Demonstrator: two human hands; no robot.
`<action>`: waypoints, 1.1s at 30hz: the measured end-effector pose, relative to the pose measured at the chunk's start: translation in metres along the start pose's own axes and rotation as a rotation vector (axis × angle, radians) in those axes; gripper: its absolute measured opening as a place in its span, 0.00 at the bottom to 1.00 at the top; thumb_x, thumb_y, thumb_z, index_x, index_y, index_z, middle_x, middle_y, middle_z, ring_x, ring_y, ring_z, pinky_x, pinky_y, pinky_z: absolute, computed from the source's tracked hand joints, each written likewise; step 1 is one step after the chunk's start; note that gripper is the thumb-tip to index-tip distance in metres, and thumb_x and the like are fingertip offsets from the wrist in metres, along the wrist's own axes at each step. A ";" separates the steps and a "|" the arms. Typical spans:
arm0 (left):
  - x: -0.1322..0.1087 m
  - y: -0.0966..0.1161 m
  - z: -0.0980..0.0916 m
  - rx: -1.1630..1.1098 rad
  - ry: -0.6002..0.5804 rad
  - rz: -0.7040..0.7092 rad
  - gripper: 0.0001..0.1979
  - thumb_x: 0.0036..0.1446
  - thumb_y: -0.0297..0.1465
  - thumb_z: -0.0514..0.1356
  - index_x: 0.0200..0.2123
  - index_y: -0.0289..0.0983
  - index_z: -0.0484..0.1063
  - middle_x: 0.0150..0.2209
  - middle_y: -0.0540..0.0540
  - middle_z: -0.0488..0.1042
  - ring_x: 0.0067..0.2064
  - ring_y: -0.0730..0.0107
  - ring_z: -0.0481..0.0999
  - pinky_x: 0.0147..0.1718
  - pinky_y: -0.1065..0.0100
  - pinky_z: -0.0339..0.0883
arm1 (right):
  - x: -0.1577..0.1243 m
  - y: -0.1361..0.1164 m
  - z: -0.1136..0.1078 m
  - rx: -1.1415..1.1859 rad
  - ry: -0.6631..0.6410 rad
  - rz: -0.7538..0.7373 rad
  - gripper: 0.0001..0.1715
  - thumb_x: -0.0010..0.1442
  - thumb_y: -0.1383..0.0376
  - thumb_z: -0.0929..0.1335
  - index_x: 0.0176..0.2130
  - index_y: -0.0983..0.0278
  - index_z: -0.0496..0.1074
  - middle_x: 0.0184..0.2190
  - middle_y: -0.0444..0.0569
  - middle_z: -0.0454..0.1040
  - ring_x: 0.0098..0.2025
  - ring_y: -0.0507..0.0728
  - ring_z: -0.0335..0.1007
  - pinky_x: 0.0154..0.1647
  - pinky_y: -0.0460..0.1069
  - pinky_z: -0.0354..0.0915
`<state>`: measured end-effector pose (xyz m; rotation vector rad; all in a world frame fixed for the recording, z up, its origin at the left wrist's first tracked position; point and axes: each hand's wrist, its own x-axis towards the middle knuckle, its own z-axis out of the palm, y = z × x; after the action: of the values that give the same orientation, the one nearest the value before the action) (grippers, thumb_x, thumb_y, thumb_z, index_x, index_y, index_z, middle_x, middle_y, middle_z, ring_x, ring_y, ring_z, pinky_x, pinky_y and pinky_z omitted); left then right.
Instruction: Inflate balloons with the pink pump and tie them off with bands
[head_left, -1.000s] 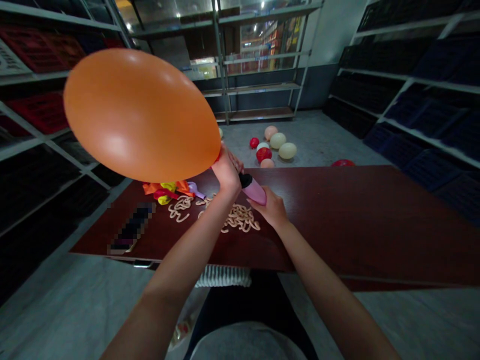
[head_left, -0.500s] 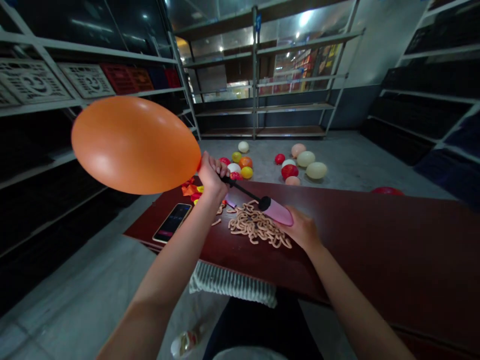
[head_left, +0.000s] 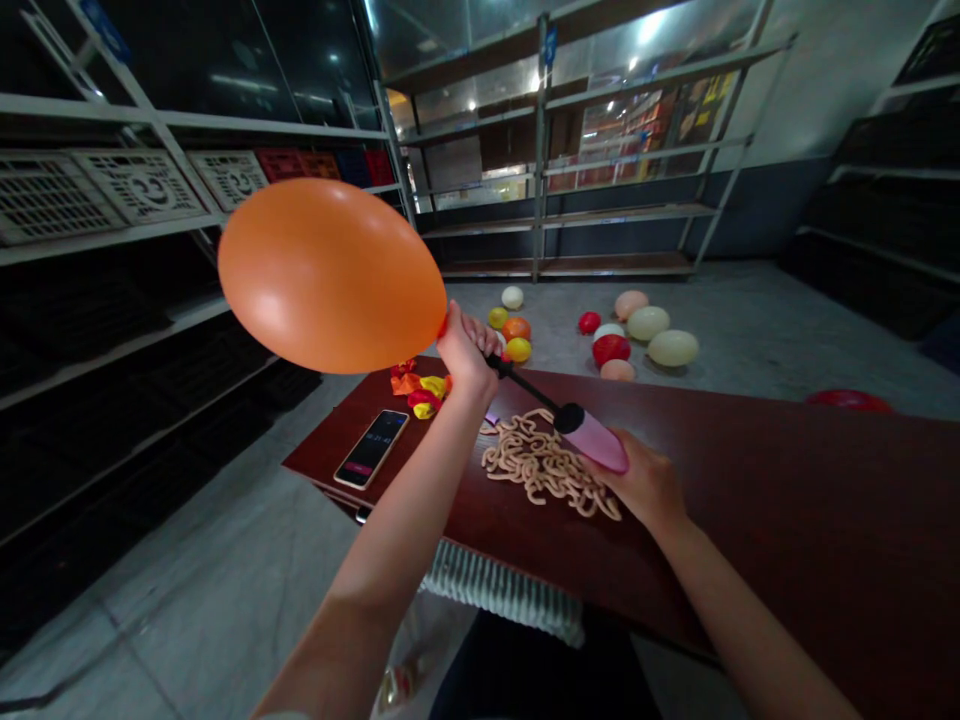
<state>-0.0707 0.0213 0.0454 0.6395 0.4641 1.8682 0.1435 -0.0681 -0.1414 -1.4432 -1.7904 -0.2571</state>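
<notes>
left hand [head_left: 466,355] gripping orange balloon [head_left: 330,275] neck, right hand [head_left: 643,486] on pink pump [head_left: 592,440]

- A storeroom of a shop or warehouse is shown.
- Metal shelving units [head_left: 540,200] are lined along the room.
- Plastic crates [head_left: 139,185] are stacked on the shelves.
- A bare concrete floor [head_left: 210,560] is seen underfoot.
- Shelved goods [head_left: 645,130] are seen through a glass partition [head_left: 225,60].
- Inflated balloons [head_left: 649,335] are scattered across the floor.

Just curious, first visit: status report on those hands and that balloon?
Left hand pinching neck of orange latex balloon. Right hand on pink-and-black hand pump. Nothing in the way.
</notes>
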 end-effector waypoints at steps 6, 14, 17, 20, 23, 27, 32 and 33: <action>-0.032 -0.058 0.032 0.042 -0.128 -0.095 0.29 0.68 0.43 0.54 0.17 0.39 0.49 0.12 0.57 0.46 0.12 0.79 0.48 0.12 0.71 0.45 | 0.001 -0.001 -0.001 0.030 0.055 0.124 0.26 0.60 0.44 0.67 0.44 0.62 0.72 0.31 0.51 0.80 0.30 0.61 0.78 0.30 0.51 0.67; -0.059 -0.099 0.040 0.111 -0.140 -0.147 0.29 0.69 0.42 0.54 0.17 0.39 0.50 0.12 0.57 0.46 0.11 0.78 0.48 0.11 0.69 0.42 | 0.003 -0.001 -0.003 0.042 0.100 0.170 0.27 0.60 0.43 0.67 0.44 0.62 0.72 0.32 0.53 0.80 0.31 0.63 0.79 0.30 0.52 0.68; -0.048 -0.081 0.038 0.107 -0.124 -0.161 0.27 0.71 0.37 0.51 0.18 0.40 0.50 0.12 0.56 0.47 0.11 0.77 0.47 0.12 0.69 0.42 | 0.006 -0.003 -0.003 0.077 0.102 0.138 0.25 0.59 0.46 0.68 0.47 0.61 0.72 0.36 0.53 0.81 0.35 0.63 0.80 0.34 0.52 0.70; -0.036 -0.054 0.031 0.084 -0.118 -0.144 0.27 0.71 0.35 0.51 0.17 0.39 0.48 0.12 0.56 0.47 0.12 0.77 0.48 0.13 0.69 0.45 | 0.007 -0.006 -0.004 0.117 0.040 0.088 0.24 0.59 0.48 0.70 0.48 0.60 0.72 0.38 0.52 0.81 0.37 0.62 0.80 0.37 0.52 0.71; -0.023 -0.026 0.020 0.058 -0.093 -0.110 0.28 0.70 0.37 0.53 0.17 0.39 0.48 0.12 0.55 0.47 0.12 0.77 0.48 0.14 0.70 0.45 | 0.006 -0.007 -0.004 0.126 -0.015 0.043 0.24 0.59 0.48 0.70 0.48 0.61 0.72 0.39 0.53 0.81 0.39 0.62 0.80 0.38 0.52 0.71; -0.008 0.010 0.001 0.071 -0.017 -0.083 0.27 0.69 0.37 0.53 0.18 0.38 0.47 0.13 0.56 0.46 0.13 0.79 0.48 0.15 0.72 0.47 | 0.005 -0.008 -0.006 0.062 -0.041 -0.005 0.26 0.60 0.47 0.69 0.48 0.63 0.72 0.39 0.54 0.81 0.39 0.62 0.80 0.38 0.52 0.70; 0.003 0.046 -0.032 0.054 0.092 -0.078 0.26 0.70 0.34 0.50 0.18 0.37 0.45 0.14 0.56 0.44 0.13 0.80 0.47 0.15 0.73 0.48 | 0.005 -0.016 -0.006 -0.020 -0.093 -0.087 0.26 0.59 0.46 0.70 0.47 0.63 0.73 0.38 0.54 0.81 0.39 0.61 0.79 0.38 0.51 0.69; 0.004 0.050 -0.037 0.047 0.113 -0.081 0.26 0.70 0.33 0.49 0.18 0.37 0.45 0.13 0.56 0.44 0.13 0.79 0.47 0.15 0.73 0.47 | 0.005 -0.018 -0.005 -0.029 -0.109 -0.100 0.26 0.59 0.46 0.70 0.47 0.63 0.73 0.38 0.53 0.82 0.38 0.60 0.79 0.38 0.50 0.69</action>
<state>-0.1310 0.0055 0.0465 0.5404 0.6004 1.8268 0.1297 -0.0731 -0.1289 -1.4131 -1.9578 -0.2605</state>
